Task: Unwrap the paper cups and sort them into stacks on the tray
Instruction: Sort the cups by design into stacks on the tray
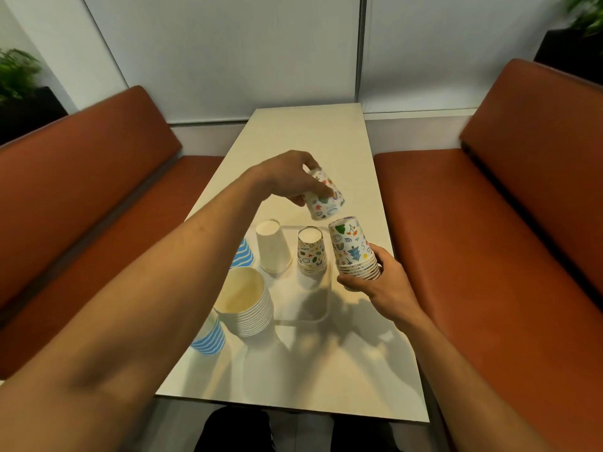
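Cream table [313, 141] (rust benches [489, 207] flanking).

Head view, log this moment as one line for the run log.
left hand: holds patterned cup aloft | right hand: holds patterned stack | tray: white stack, patterned tray stack

Booth seating, of the sort found in a café or canteen. Narrow pale bench [313, 141] ran between two facing seats: rust-brown padded seat on the left [98, 190], its match on the right [522, 190]. Plain grey-white panelled wall [228, 53] closed the far end. Potted greenery in dark planters stood behind each seat back, left [16, 73] and right [584, 14].
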